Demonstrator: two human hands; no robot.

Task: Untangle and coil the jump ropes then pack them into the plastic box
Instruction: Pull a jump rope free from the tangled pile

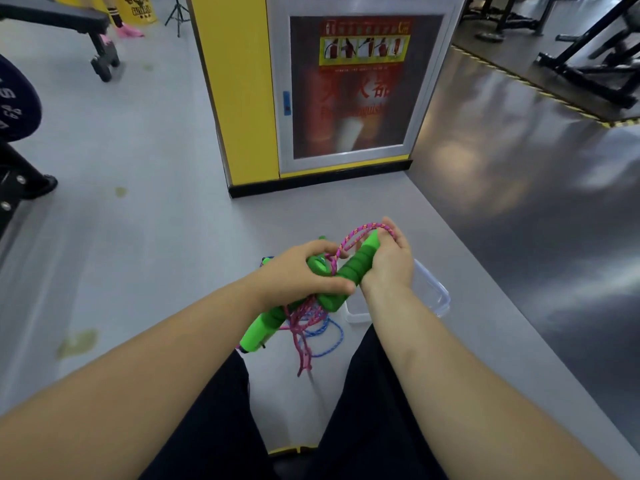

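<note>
The pink rope hangs in a tangle between the knees, one loop arching far over the ribbed green handle, whose long axis runs near-left to far-right, tip pointing far-right. The right hand grasps that handle, and the left hand clasps a second green handle angled down to the near-left. On the grey floor below lie a blue rope and, to the right, the plastic box
</note>
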